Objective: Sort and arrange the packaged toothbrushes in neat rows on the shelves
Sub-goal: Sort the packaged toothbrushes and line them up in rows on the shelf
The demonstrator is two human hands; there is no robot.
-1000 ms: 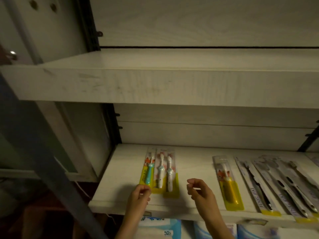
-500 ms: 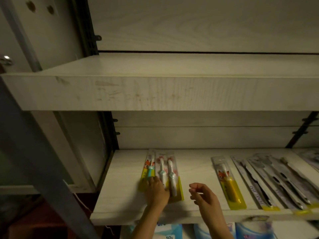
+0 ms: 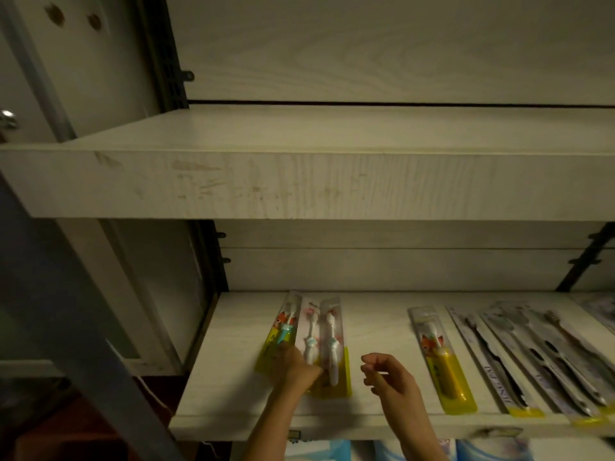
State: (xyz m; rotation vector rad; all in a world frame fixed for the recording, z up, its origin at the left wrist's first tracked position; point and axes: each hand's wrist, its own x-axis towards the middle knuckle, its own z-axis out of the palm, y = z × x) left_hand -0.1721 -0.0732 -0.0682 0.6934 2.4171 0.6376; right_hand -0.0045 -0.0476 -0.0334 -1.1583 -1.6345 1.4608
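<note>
Lower shelf looks half done: dark packs rowed rightward; left grip rests on three children's packs, clasp unclear; right grip hovers empty, loosely curled.

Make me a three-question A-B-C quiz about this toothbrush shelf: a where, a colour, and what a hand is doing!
1. Where does the left hand rest? A in a basket; B on the three small packs on the lower shelf; C on a cup.
2. What colour is the handle in the lone pack? A yellow; B red; C purple.
3. What is the right hand doing? A squeezing a tube; B holding scissors; C hovering, holding nothing.
Answers: B, its fingers lie on those packs; A, it shows yellow through the wrap; C, its curled fingers hold nothing.
</note>
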